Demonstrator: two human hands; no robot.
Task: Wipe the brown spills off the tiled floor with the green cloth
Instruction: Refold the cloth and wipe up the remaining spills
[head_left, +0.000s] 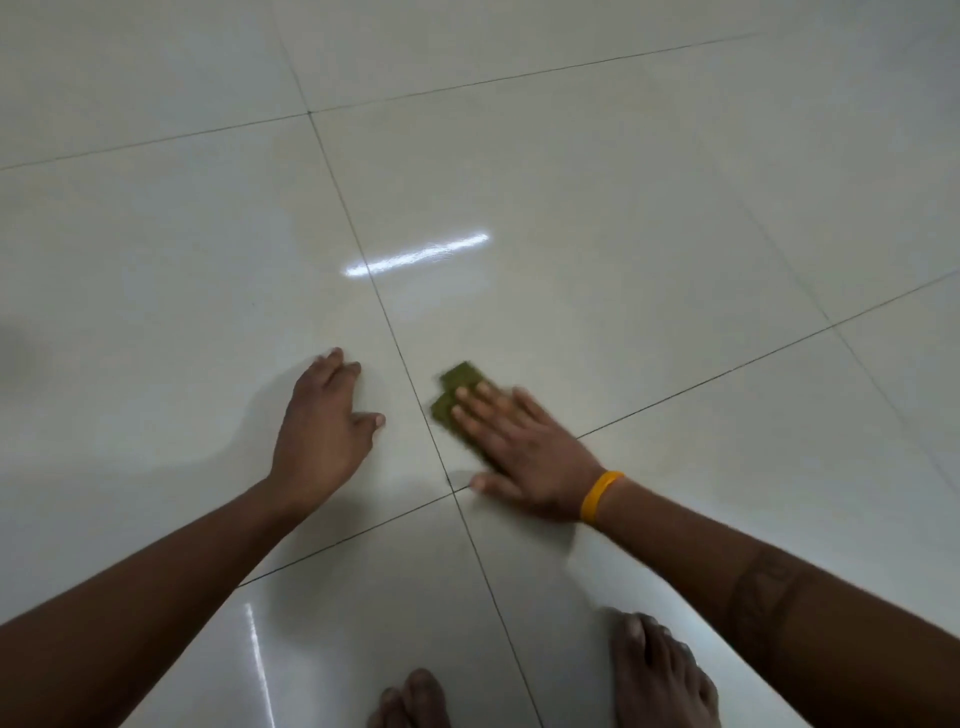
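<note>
Just right of the dark grout crossing (451, 480) in the glossy pale tiled floor (597, 218), the right hand (524, 457) presses flat, straight fingers on the small folded green cloth (457, 395) for scrubbing, while the left hand (322, 431), across the joint, rests on the tile with fingers loose, holding nothing, seemingly as a brace.

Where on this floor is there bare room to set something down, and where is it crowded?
Bare: the tiles beyond both hands, around the light glare, and far left. Crowded: the grout crossing, where the left hand rests beside the right hand pressing the cloth; feet below.

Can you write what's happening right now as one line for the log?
right hand: flat on green cloth, blurred | left hand: resting on tiled floor | brown spills: none visible
</note>
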